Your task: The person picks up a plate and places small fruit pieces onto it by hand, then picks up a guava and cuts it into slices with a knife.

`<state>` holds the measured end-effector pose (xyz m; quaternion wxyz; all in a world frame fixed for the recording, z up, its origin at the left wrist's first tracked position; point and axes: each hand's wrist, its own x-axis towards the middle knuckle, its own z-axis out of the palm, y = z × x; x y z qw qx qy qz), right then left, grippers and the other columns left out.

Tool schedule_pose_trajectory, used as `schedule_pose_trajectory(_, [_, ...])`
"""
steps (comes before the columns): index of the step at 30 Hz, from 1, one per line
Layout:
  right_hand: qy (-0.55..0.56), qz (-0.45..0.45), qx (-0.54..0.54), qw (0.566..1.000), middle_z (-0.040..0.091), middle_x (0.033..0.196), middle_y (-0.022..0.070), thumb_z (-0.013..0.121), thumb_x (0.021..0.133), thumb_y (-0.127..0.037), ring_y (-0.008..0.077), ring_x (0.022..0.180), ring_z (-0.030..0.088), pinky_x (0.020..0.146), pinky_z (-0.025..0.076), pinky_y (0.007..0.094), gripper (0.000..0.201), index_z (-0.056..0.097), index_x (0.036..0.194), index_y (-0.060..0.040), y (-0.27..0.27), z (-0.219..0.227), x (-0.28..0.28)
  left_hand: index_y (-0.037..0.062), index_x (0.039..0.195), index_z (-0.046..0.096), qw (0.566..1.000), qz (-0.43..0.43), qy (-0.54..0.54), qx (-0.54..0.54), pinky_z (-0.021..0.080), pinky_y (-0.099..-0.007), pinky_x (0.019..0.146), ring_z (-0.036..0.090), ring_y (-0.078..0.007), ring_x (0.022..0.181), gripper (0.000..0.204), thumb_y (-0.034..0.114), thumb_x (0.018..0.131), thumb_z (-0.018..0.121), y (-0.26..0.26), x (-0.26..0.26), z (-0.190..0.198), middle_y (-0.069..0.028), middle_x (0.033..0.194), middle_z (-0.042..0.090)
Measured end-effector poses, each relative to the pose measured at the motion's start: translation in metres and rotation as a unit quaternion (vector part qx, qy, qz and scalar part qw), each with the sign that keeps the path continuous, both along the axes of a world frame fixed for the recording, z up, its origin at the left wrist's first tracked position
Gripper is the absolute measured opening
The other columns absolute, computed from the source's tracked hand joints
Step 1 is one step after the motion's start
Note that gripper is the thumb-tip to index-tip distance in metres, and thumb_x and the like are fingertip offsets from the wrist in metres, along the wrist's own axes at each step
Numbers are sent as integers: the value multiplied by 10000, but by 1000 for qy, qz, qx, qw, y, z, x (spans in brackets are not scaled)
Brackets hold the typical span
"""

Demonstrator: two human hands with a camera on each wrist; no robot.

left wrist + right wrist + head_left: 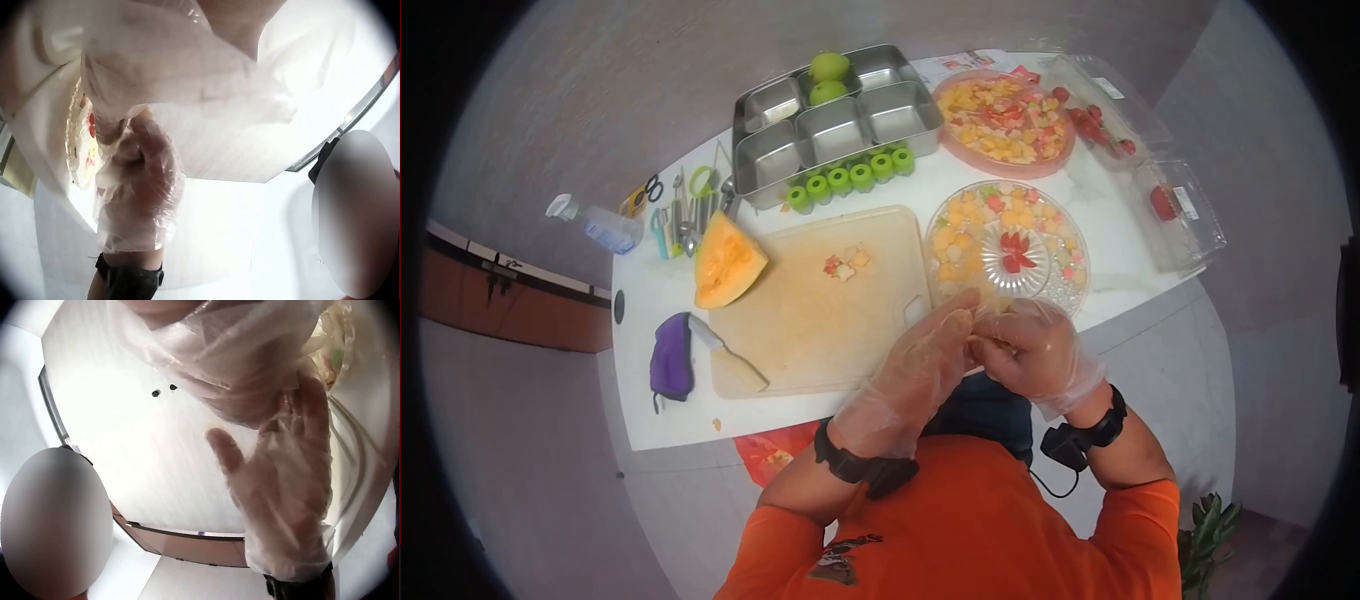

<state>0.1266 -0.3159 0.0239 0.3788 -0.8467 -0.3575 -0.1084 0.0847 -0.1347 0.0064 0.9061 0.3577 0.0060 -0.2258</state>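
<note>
Both hands wear clear plastic gloves and meet at the near rim of a patterned glass plate (1083, 270). The left hand (920, 365) has its fingers extended toward the right one; in the right wrist view the left hand (281, 481) shows its palm and a raised thumb. Curled fingers shape the right hand (1035, 350), seen also as the right hand (140, 187) in the left wrist view. A tiny pale spot shows at its fingertips; whether it grips anything is unclear. On the plate, small fruit shapes ring red pieces (1015, 252) at the centre.
Left of the plate lies a cutting board (800, 320) with a few fruit shapes (845, 263), a melon wedge (728, 262) and a knife (740, 365). Behind stand a metal compartment tray (765, 185), green-topped cutters (840, 180), a pink fruit bowl (1005, 120) and plastic strawberry boxes (1180, 215).
</note>
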Motion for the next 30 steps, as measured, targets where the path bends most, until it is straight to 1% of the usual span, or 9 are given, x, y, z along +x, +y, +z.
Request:
schedule_pose_trajectory(3, [25, -7, 1, 1000, 607, 694, 123, 693, 730, -79, 317, 650, 613, 584, 486, 412, 85, 703, 814, -66, -13, 5, 7, 7, 1472, 363, 998, 44, 15, 33, 426, -434, 1049, 541, -274, 1235, 668, 415, 993, 585, 0, 1, -10, -171, 1403, 508])
schedule_pose_trajectory(5, [31, -121, 23, 992, 623, 706, 134, 682, 752, -82, 315, 654, 617, 589, 486, 401, 46, 701, 781, -52, -33, 10, 21, 4, 1463, 373, 996, 68, 14, 47, 449, -429, 1025, 563, -283, 1206, 642, 384, 994, 590, 5, 0, -9, -179, 1383, 523])
schedule_pose_trajectory(8, [9, -181, -35, 983, 639, 729, 147, 674, 778, -123, 319, 660, 619, 609, 495, 398, 76, 705, 778, -54, -69, 9, 52, -1, 1436, 400, 989, 124, -2, 80, 488, -421, 979, 602, -294, 1147, 583, 325, 995, 597, 18, -3, -12, -188, 1340, 551])
schedule_pose_trajectory(15, [23, -214, -129, 968, 644, 744, 152, 660, 800, -197, 332, 692, 625, 652, 506, 413, 149, 706, 787, -56, -100, -12, 88, -29, 1339, 492, 960, 253, 6, 117, 549, -396, 881, 662, -258, 993, 406, 136, 983, 594, 47, -7, -19, -168, 1236, 606])
schedule_pose_trajectory(18, [10, -187, -139, 972, 604, 732, 148, 647, 803, -156, 317, 680, 592, 640, 481, 393, 127, 665, 765, -37, -93, -16, 90, -45, 1322, 497, 942, 299, -10, 155, 564, -375, 846, 666, -239, 948, 399, 126, 977, 600, 56, -7, -29, -175, 1216, 609])
schedule_pose_trajectory(21, [7, -200, -180, 963, 607, 746, 153, 644, 788, -136, 322, 687, 595, 647, 486, 399, 116, 634, 734, -34, -91, -18, 93, -53, 1315, 499, 934, 303, 15, 191, 566, -363, 842, 661, -223, 931, 402, 123, 971, 610, 59, -7, -36, -171, 1204, 611])
schedule_pose_trajectory(23, [70, -210, -220, 950, 663, 813, 138, 666, 762, -159, 327, 766, 647, 704, 522, 416, 89, 679, 764, -71, -91, -16, 95, -53, 1313, 500, 934, 304, 13, 187, 567, -361, 840, 659, -219, 923, 401, 121, 969, 613, 59, -8, -43, -167, 1197, 612])
schedule_pose_trajectory(27, [54, -226, -239, 943, 673, 856, 135, 659, 747, -143, 325, 801, 650, 729, 522, 409, 98, 701, 813, -84, -89, -23, 96, -55, 1308, 502, 938, 296, 19, 180, 570, -356, 837, 659, -217, 917, 403, 110, 961, 624, 61, -6, -41, -161, 1182, 615])
schedule_pose_trajectory(30, [110, -249, -225, 936, 683, 897, 135, 644, 756, -140, 324, 828, 652, 748, 520, 402, 137, 719, 862, -96, -90, -20, 96, -56, 1305, 505, 938, 297, 23, 175, 573, -354, 827, 661, -218, 911, 401, 101, 957, 629, 63, -5, -44, -160, 1177, 616])
